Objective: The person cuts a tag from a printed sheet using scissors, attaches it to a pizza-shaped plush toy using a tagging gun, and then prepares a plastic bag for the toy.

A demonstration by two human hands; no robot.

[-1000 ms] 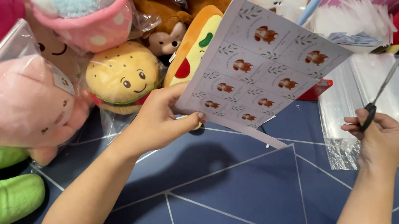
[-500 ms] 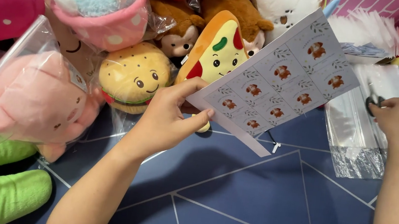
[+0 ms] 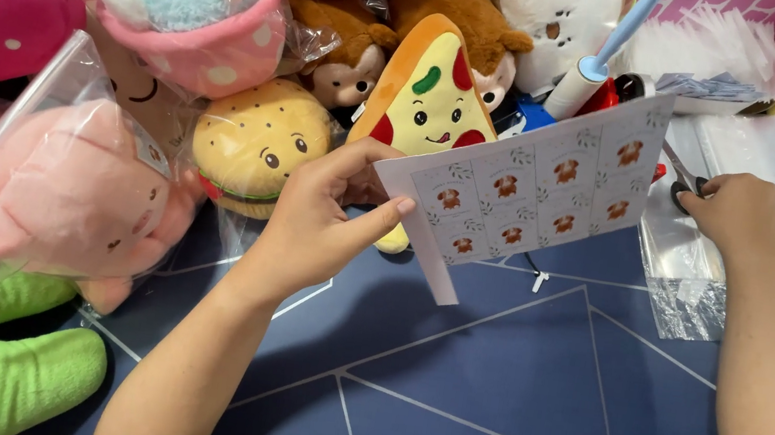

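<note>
White sticker sheet (image 3: 532, 192) — rows of brown motifs

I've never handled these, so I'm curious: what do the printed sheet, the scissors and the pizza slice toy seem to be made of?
The printed sheet in the left hand looks like matte paper, perhaps sticker paper: thin, with a strip hanging down at one edge. The scissors in the right hand show grey blades, probably metal, and a dark grip, likely plastic. The pizza slice toy looks like soft plush fabric with a sewn-on face.
</note>
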